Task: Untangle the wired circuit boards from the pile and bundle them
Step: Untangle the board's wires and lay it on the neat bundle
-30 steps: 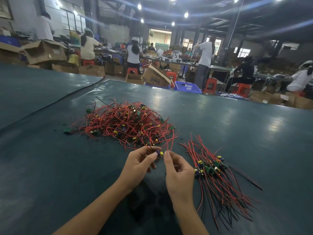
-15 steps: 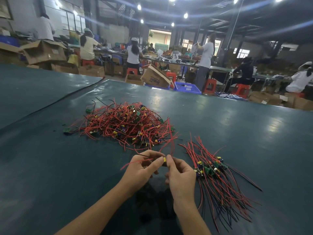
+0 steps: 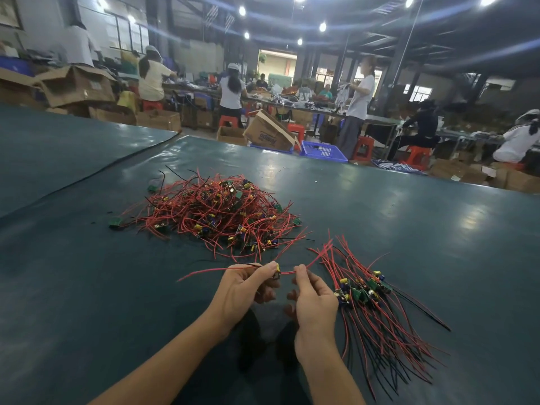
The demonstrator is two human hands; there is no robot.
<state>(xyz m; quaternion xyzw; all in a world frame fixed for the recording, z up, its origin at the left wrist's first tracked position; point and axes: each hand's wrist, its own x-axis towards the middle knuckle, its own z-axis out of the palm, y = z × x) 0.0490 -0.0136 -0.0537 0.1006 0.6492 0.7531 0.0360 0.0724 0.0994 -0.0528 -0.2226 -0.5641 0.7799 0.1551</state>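
**One wired board held between both hands, short of the sorted bundle**

A single small circuit board [image 3: 277,271] is held just above the tabletop [image 3: 409,229], in front of the tangled pile [image 3: 216,211] and to the left of the sorted bundle [image 3: 368,296]. The grip of the left hand [image 3: 242,290] is clenched on the board itself, which is pinched between thumb and forefinger. A red wire trails out to the left past the knuckles. The grip of the right hand [image 3: 314,302] is closed on the red lead [image 3: 287,272] just beside the board. From there the lead curves up and to the right, towards the upper ends of the bundle's wires. Whether its far end is caught there cannot be told.

The piece is judged to be very light. Its leads look thin and limp, so little resistance is expected except where they are snagged on other wires. The board is the only stiff part, and its edges are best taken as the hold. The solder joints, where wire meets board, are probably the weak point. A lead should therefore be pulled along its length, close to the board, and not jerked sideways. The insulation looks smooth, so a firm pinch is advised. In the bundle the boards are laid side by side, with the wires running the same way.
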